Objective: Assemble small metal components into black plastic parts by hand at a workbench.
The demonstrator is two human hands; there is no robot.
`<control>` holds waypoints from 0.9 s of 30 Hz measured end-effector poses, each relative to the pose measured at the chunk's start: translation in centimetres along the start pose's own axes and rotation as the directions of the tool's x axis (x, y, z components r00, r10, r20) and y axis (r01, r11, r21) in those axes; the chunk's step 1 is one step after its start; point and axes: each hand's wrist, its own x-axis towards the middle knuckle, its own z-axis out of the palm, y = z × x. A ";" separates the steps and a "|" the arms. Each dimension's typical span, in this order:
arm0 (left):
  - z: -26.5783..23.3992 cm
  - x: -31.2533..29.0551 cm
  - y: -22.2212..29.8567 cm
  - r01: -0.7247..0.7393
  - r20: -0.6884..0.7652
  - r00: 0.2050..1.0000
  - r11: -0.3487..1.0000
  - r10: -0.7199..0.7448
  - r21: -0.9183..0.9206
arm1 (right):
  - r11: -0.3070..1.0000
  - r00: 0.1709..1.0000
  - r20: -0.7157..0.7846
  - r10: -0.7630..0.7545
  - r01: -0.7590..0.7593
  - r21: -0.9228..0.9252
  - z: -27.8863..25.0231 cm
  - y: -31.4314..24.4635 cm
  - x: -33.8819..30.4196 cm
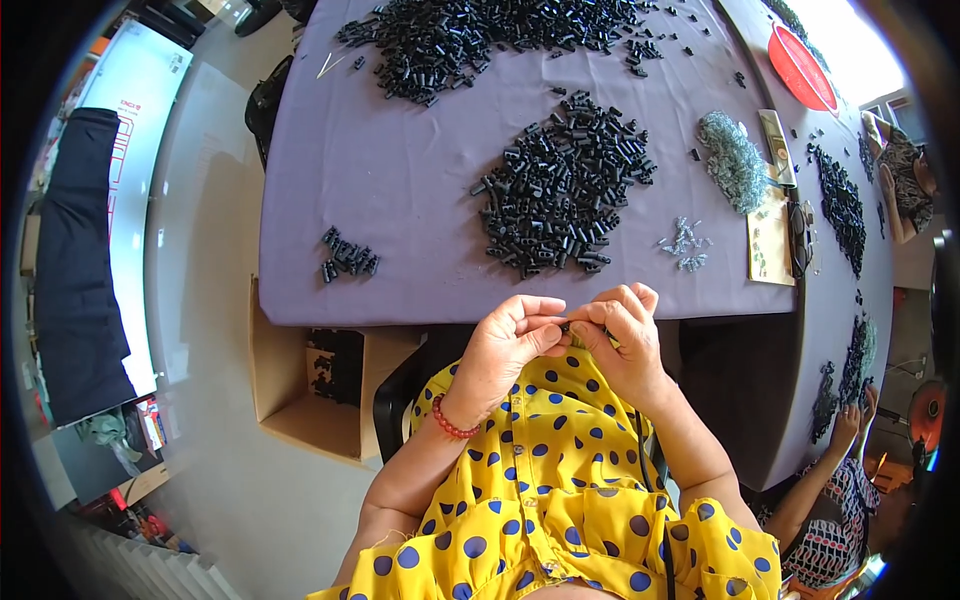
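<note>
My left hand (510, 345) and my right hand (628, 335) meet just off the table's near edge, above my lap. Their fingertips pinch a small black plastic part (566, 328), mostly hidden by the fingers. Whether my right fingers also hold a tiny second piece cannot be made out. Ahead of my hands lies a large pile of short black tubular parts (565, 190). Some small clear pieces (686, 245) are scattered to the right of that pile. A smaller group of black parts (348, 255) lies to the left, near the table edge.
The table (400, 180) has a purple-grey cloth. Beyond are a wide black heap (480, 40), a tangled mound of clear pieces (735, 160), dark glasses (800, 240) and a red basket (803, 68). A cardboard box (310, 425) stands below left. Other people (835, 530) work at right.
</note>
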 end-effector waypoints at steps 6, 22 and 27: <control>-0.3 0.3 -0.4 0.008 -0.045 0.999 0.994 -0.013 -0.107 | 0.936 0.983 0.029 -0.182 0.182 -0.302 0.0 -1.2 0.0; -1.1 0.8 0.5 0.027 -0.139 0.990 0.997 -0.038 -0.075 | 0.899 0.973 0.177 -0.145 0.204 -0.386 1.3 2.3 6.2; -1.3 0.9 0.8 0.030 -0.146 0.989 0.998 -0.037 -0.051 | 0.853 0.966 0.211 -0.147 0.232 -0.468 0.8 3.8 7.6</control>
